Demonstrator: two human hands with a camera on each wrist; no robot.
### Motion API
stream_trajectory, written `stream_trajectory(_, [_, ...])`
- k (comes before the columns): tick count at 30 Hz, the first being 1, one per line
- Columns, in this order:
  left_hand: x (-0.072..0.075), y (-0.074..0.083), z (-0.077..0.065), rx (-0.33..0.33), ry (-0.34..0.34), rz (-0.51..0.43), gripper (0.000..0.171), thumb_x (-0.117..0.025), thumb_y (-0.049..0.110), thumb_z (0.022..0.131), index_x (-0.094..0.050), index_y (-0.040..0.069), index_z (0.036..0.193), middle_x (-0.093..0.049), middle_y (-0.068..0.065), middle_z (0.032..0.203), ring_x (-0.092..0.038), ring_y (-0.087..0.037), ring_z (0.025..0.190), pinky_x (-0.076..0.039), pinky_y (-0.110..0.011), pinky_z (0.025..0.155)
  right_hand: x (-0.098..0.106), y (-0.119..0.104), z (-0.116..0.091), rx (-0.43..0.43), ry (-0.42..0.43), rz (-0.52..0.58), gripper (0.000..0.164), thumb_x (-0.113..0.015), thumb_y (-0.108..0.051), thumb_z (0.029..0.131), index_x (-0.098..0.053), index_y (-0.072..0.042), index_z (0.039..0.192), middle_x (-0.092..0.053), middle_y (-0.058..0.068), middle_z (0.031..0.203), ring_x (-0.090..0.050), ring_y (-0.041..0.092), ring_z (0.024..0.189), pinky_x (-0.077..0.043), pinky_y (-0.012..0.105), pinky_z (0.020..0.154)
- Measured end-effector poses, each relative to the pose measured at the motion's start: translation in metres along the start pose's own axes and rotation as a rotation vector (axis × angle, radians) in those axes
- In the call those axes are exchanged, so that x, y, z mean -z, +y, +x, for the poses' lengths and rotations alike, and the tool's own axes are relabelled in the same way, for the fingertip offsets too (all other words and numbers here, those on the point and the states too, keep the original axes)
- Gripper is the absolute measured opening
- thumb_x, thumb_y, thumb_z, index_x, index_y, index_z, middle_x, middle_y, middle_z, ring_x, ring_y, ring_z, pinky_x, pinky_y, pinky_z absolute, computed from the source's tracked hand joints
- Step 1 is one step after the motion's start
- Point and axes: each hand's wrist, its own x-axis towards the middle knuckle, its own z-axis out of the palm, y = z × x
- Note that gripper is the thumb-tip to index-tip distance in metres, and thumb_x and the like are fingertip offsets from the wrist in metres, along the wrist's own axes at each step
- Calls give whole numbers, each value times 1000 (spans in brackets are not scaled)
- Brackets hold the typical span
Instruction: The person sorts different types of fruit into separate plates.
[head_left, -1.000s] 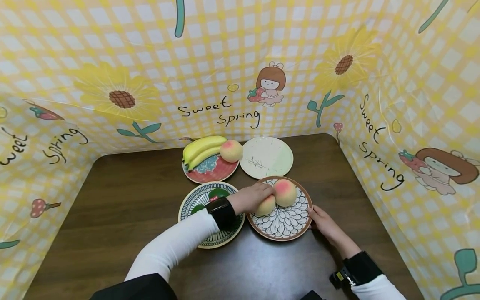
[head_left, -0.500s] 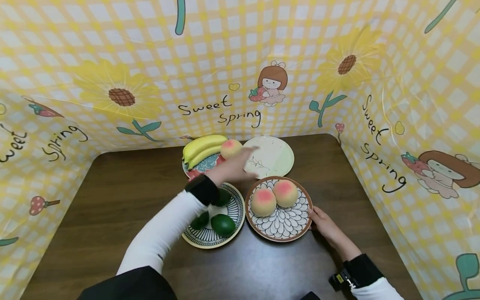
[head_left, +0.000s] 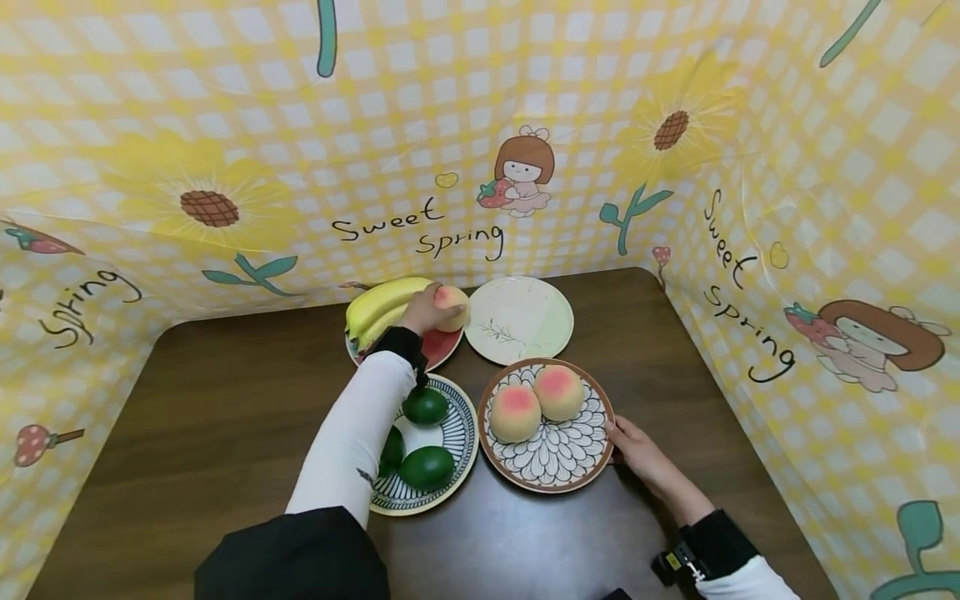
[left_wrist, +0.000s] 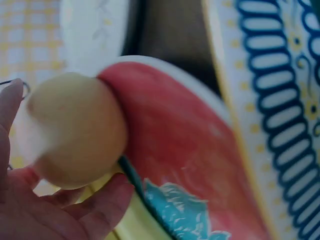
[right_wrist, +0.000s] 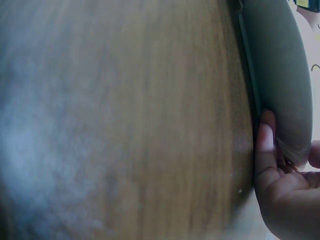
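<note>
At the back of the table, my left hand [head_left: 427, 312] is at a peach [head_left: 453, 308] on a red plate [head_left: 444, 345] with a blue leaf design. Its fingers [left_wrist: 117, 195] spread round one side of this peach [left_wrist: 75, 130], over the bananas [head_left: 378, 307] on the same plate. My right hand [head_left: 641, 454] pinches the right rim of a brown-edged plate [head_left: 551, 477] with a petal pattern. Two pink-topped peaches [head_left: 514, 413] sit side by side on it. In the right wrist view, fingers [right_wrist: 266, 140] reach under the plate's pale underside [right_wrist: 282, 75].
A blue-and-white patterned plate [head_left: 468, 433] with several dark green oval fruits [head_left: 427, 468] stands front left, partly under my left sleeve [head_left: 348, 433]. A pale green-white plate [head_left: 521, 321] lies back right. Yellow checked cloth [head_left: 300, 167] walls the brown table [head_left: 225, 467].
My left hand leaves the peach on the brown-edged plate and moves back and left to the peach by the bananas. My right hand stays at the plate's rim.
</note>
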Motion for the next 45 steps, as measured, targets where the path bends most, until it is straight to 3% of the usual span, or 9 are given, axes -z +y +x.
stream_trajectory(6, [-3, 1, -1, 24, 47, -85, 85, -63, 42, 96, -26, 0, 159, -30, -32, 162, -26, -44, 154, -26, -49, 127, -1, -5, 2, 3, 5, -9, 55, -33, -21, 113, -26, 19, 150, -59, 34, 123, -62, 3, 89, -54, 21, 79])
stream_trajectory(12, [-9, 8, 1, 55, 55, -108, 87, -66, 42, 95, -25, 1, 161, -28, -30, 164, -20, -47, 156, -26, -53, 127, 0, -1, 3, 0, 11, -4, 54, -33, -20, 113, -27, 19, 149, -61, 32, 120, -62, 4, 87, -54, 21, 78])
stream_trajectory(21, [-31, 2, 9, 130, 158, -145, 84, -76, 30, 89, -34, 2, 157, -30, -34, 157, -39, -50, 143, -37, -54, 119, -3, 6, -1, 1, -6, 18, 53, -33, -21, 113, -30, 21, 145, -64, 20, 110, -61, 4, 84, -54, 22, 78])
stream_trajectory(28, [-26, -8, 13, 55, 165, -163, 82, -73, 28, 87, -37, -3, 153, -39, -35, 153, -33, -49, 145, -35, -54, 120, -4, 2, 0, -1, 24, 12, 52, -33, -19, 113, -30, 20, 147, -64, 26, 114, -62, 6, 86, -54, 21, 77])
stream_trajectory(33, [-21, -10, 8, 50, 122, -210, 84, -72, 26, 89, -31, -4, 156, -32, -35, 158, -27, -48, 148, -31, -53, 123, -4, 0, 1, -5, 39, -2, 51, -33, -18, 113, -32, 19, 146, -64, 24, 111, -61, 8, 86, -53, 23, 76])
stream_trajectory(39, [-14, -2, -7, 20, 99, -206, 83, -71, 25, 91, -29, -4, 157, -30, -36, 157, -32, -47, 146, -33, -53, 122, -4, 2, 0, 2, 36, 2, 51, -33, -19, 113, -32, 19, 147, -64, 23, 113, -61, 7, 86, -53, 23, 77])
stream_trajectory(45, [-3, 15, -14, -97, 106, -179, 80, -74, 26, 91, -34, -3, 154, -36, -33, 151, -38, -45, 139, -37, -53, 117, -4, 1, 1, 6, 36, 4, 52, -33, -18, 113, -29, 20, 148, -64, 26, 113, -61, 6, 84, -54, 22, 76])
